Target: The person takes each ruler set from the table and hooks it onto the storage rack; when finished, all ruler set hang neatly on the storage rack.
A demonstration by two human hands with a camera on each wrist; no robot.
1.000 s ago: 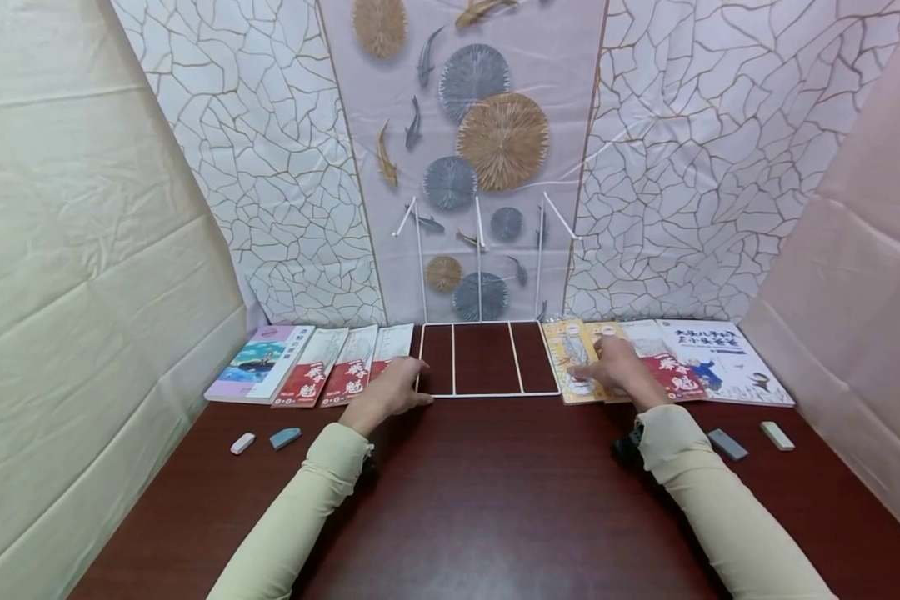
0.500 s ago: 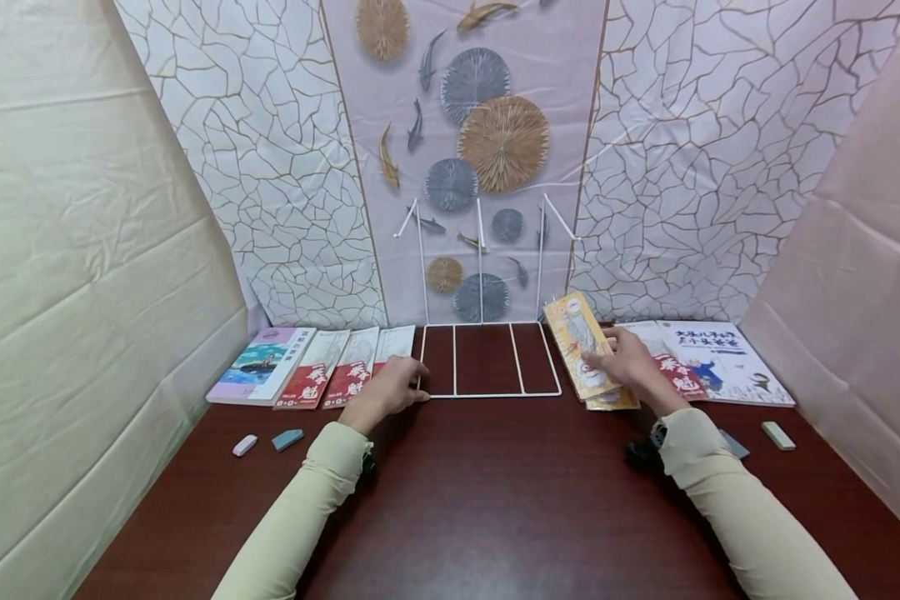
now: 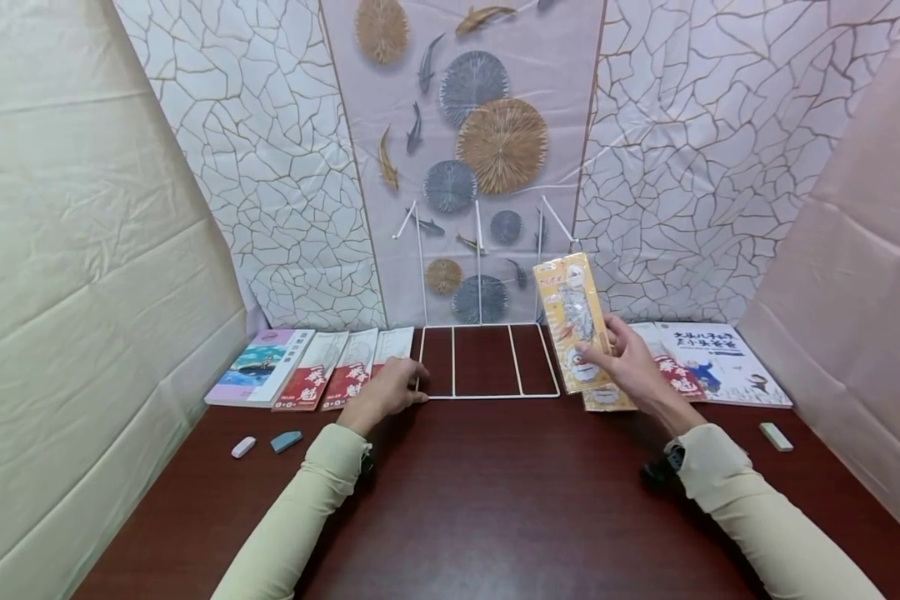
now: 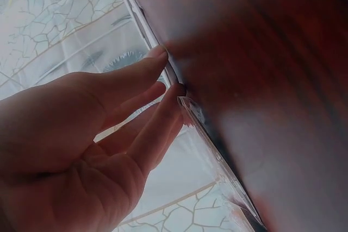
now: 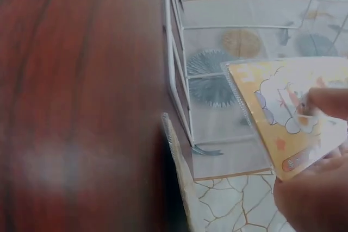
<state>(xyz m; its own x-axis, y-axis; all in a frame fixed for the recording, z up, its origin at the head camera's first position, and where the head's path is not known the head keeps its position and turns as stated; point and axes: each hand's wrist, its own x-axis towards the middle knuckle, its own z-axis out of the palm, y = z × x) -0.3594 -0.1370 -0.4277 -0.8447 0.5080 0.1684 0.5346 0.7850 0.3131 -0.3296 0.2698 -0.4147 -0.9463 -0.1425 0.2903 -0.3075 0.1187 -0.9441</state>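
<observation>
My right hand (image 3: 630, 362) pinches a yellow packet (image 3: 566, 321) with a cartoon print and clear wrapper, thumb on its front. The packet is raised and tilted up in the head view, its top overlapping the tip of the rack's right prong. Below it, a second yellow packet (image 3: 610, 400) lies on the table, partly hidden. My left hand (image 3: 386, 387) holds the left front corner of a white wire rack (image 3: 495, 396), with thumb and fingertips right at the rail. In the right wrist view, the packet (image 5: 283, 123) stands in front of the rack (image 5: 176, 63).
Left of the rack lie red-and-white packets (image 3: 307, 379) and a book (image 3: 258, 367). On the right are another red-and-white packet (image 3: 675, 379) and a white book (image 3: 727, 367). Erasers (image 3: 286, 441) lie on the dark table (image 3: 480, 500). A patterned backdrop (image 3: 667, 167) stands behind.
My right hand has taken up the top yellow packet from the right side and raised it towards the rack's right prong. My left hand has stayed at the rack's corner.
</observation>
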